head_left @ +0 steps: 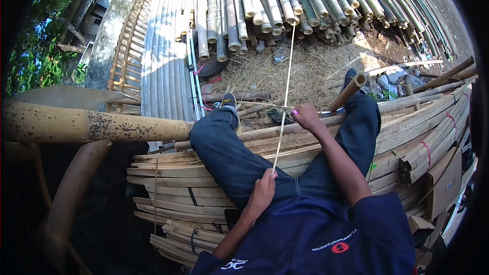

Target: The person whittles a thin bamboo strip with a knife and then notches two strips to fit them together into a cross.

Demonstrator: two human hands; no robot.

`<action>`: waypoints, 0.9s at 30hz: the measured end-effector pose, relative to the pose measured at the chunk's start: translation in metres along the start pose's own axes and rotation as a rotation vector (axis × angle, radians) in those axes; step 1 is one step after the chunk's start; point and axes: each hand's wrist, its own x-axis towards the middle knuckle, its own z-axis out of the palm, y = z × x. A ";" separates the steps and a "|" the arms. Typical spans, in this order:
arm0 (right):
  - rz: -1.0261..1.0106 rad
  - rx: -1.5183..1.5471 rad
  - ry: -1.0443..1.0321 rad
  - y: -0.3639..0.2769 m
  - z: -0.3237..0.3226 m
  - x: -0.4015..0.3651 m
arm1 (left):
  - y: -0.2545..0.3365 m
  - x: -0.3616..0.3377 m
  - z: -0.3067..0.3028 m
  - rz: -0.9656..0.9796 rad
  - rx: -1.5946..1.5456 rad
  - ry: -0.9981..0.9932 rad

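A long, thin pale bamboo strip (288, 79) runs from my lap out toward the cut bamboo poles ahead. Its near end is gripped by the closed fingers of my left hand (262, 191), just above my thigh. Farther out, between my knees, my right hand (306, 117) is closed beside the strip. A bit of bright pink shows at its thumb, and a narrow blade-like tool (270, 105) extends left from it across the strip. The tool's handle is mostly hidden by my fingers.
Stacked bamboo poles (316, 0) lie ahead, cut ends facing me. Bundled bamboo slats (173, 186) curve beneath and beside me. A thick bamboo pole (137, 126) juts in at left, and an upright bamboo piece (348, 91) stands by my right leg. Corrugated sheeting (165, 66) lies at left.
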 end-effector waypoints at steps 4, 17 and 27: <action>-0.254 0.076 -0.230 -0.023 0.003 -0.015 | -0.006 0.005 -0.004 -0.081 -0.023 -0.028; -0.144 0.103 -0.205 -0.019 0.001 -0.014 | 0.000 0.000 -0.002 -0.214 -0.212 -0.095; 0.080 0.025 -0.085 0.000 -0.003 0.001 | 0.022 -0.010 -0.012 0.008 0.184 0.032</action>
